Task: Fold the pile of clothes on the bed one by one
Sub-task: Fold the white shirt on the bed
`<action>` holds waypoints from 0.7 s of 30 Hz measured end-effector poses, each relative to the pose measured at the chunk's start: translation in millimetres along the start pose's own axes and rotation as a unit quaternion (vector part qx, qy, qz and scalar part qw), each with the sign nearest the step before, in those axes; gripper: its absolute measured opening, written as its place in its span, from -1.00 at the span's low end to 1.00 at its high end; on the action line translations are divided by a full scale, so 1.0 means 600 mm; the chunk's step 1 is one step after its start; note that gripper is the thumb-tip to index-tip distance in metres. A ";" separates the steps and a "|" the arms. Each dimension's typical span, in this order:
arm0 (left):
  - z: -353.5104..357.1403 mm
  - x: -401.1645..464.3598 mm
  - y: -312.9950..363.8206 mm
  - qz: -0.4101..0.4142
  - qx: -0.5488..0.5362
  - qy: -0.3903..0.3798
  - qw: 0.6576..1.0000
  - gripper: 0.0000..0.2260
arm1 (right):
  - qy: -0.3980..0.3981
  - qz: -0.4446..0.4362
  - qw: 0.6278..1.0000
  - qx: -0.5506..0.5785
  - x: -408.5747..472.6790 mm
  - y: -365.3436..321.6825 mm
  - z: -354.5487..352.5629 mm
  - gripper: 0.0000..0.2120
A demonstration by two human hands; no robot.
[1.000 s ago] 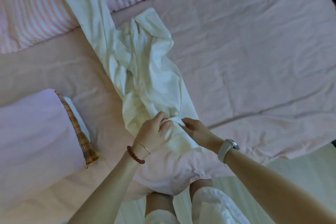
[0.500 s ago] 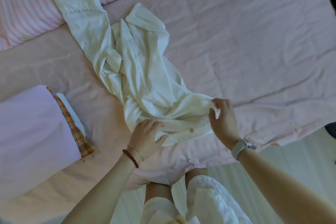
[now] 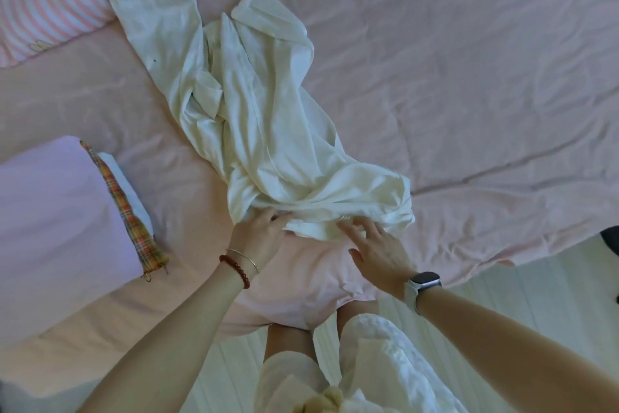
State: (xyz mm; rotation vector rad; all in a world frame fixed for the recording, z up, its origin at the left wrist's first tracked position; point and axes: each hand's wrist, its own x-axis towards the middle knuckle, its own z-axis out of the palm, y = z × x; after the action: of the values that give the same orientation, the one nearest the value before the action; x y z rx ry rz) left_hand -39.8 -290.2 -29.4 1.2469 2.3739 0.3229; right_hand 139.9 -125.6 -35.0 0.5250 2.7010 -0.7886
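A crumpled white shirt point(image 3: 268, 131) lies lengthwise on the pink bed sheet point(image 3: 469, 77), one sleeve point(image 3: 150, 7) reaching up to the striped pillow. Its bunched lower hem point(image 3: 351, 208) is nearest me. My left hand point(image 3: 259, 240), with bracelets on the wrist, rests at the hem's left end, fingertips touching the cloth. My right hand point(image 3: 380, 250), a watch on its wrist, lies with spread fingers against the hem's middle. Neither hand visibly grips the fabric.
A stack of folded clothes sits at the left: a lilac piece point(image 3: 53, 211), a plaid one point(image 3: 130, 211) and a white one point(image 3: 124, 184). A pink-striped pillow point(image 3: 50, 0) lies at the far left. The bed's edge and pale floor point(image 3: 502, 295) are on my right.
My right hand let go of the hem's right corner and moved left to its middle. My left hand stayed at the hem's left end. The shirt's lower part now lies spread wider.
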 end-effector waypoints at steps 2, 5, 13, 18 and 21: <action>-0.034 0.006 0.016 -0.007 -0.062 0.002 0.998 -0.64 | 0.008 0.004 0.998 0.065 0.007 -0.011 -0.021 -0.58; -0.086 0.013 0.049 -0.095 -0.198 0.052 0.974 -0.54 | 0.029 0.087 0.973 0.211 0.015 -0.046 -0.060 -0.89; -0.183 -0.007 0.155 0.040 -0.212 0.155 0.964 -0.86 | -0.023 0.325 0.719 0.613 0.057 -0.135 -0.245 -0.73; -0.285 -0.010 0.192 0.105 -0.234 0.141 0.956 -0.83 | 0.109 0.243 0.805 0.530 0.086 -0.192 -0.354 -0.80; -0.385 -0.003 0.185 0.077 -0.269 0.204 0.938 -0.71 | 0.165 0.140 0.867 0.448 0.079 -0.228 -0.435 -0.85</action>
State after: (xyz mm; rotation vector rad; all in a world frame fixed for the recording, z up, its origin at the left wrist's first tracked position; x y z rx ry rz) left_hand -69.6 -229.3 217.7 1.1717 2.2587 1.2959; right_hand -1.6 -74.2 222.6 1.3091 2.2652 -2.0027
